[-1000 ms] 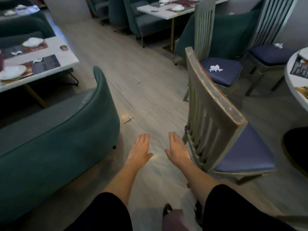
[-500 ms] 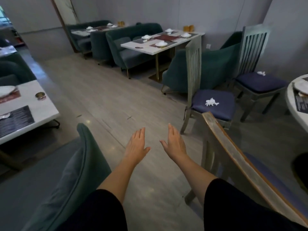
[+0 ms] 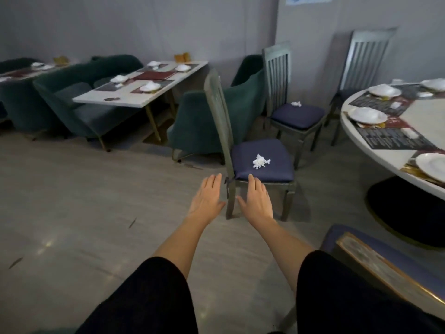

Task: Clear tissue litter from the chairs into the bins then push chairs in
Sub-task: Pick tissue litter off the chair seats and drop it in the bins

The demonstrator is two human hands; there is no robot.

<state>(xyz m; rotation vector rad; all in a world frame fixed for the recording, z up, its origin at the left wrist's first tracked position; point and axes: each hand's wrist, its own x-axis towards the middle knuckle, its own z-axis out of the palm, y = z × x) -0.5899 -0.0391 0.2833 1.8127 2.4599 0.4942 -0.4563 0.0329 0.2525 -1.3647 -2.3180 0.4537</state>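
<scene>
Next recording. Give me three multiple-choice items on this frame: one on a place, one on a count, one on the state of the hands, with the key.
1. Where does the nearer crumpled tissue lie? A) on the floor B) on the navy cushion of the chair straight ahead C) on the round table
2. How many chair seats show tissue? A) one B) two C) four
3. How are the left hand and right hand? A) both open and empty B) left grips a tissue C) right grips a chair back
Key: 1 B, the wad sits mid-cushion; 2 B, a second tissue lies on the chair behind; 3 A, both show straight fingers holding nothing.
</scene>
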